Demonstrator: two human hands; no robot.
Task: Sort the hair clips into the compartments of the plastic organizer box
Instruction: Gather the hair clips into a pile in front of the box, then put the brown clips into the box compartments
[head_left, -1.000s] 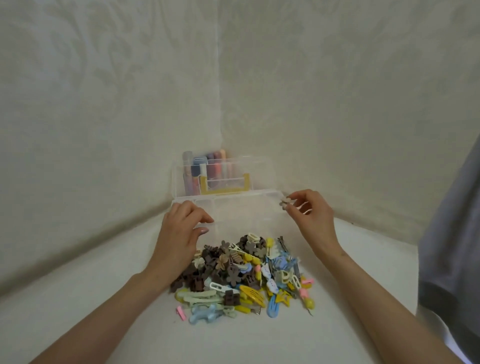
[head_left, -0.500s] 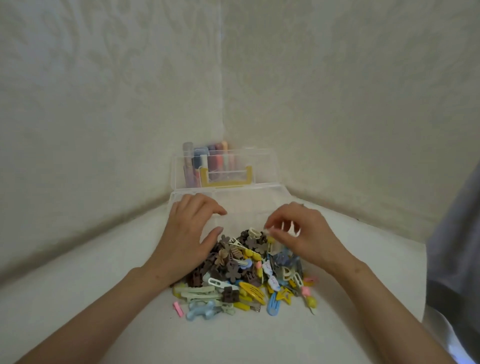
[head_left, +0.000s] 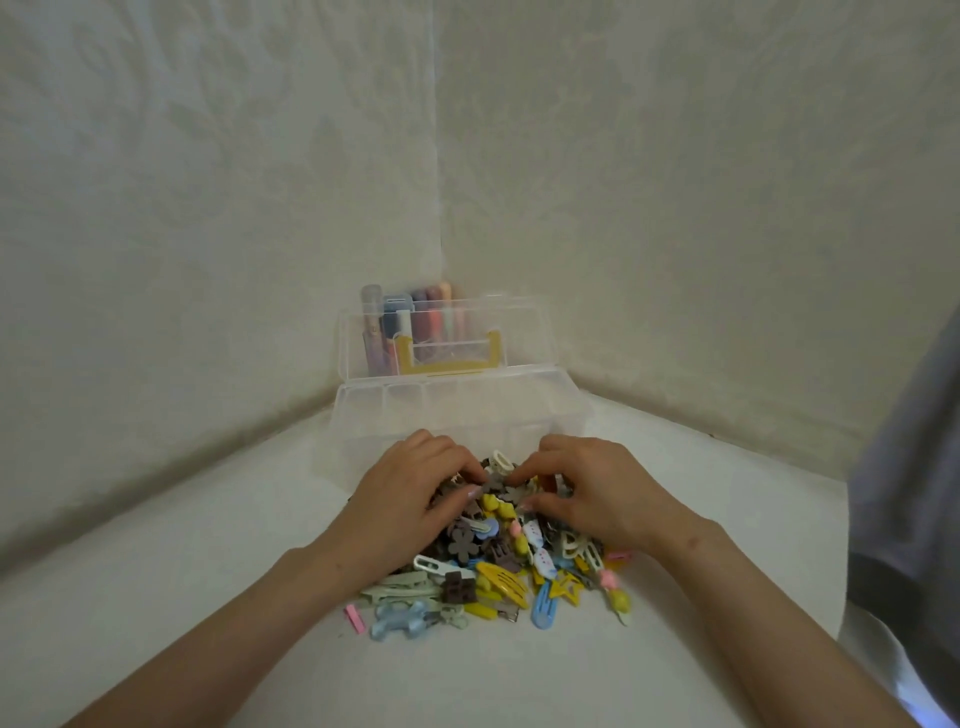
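Note:
A heap of hair clips (head_left: 498, 566) in brown, yellow, blue, green, white and pink lies on the white surface just in front of the clear plastic organizer box (head_left: 566, 415). Its compartments look mostly bare from here, and its lid (head_left: 524, 327) stands open at the back. My left hand (head_left: 410, 493) rests on the heap's far left, thumb and forefinger pinched on a brown clip (head_left: 491, 484). My right hand (head_left: 602, 493) lies on the far right of the heap, fingertips curled around a brown flower clip (head_left: 513, 491). Both hands hide the clips beneath them.
Several coloured tubes (head_left: 402, 317) stand behind the lid in the corner where two pale walls meet. The lid carries a yellow latch (head_left: 447, 366). Grey-blue cloth (head_left: 914, 467) hangs at the right edge. A pink clip (head_left: 354, 619) lies at the heap's left fringe.
My right hand came back from over the box down onto the heap. My left hand slid forward and right onto the brown clips. Both hands now meet at the heap's top.

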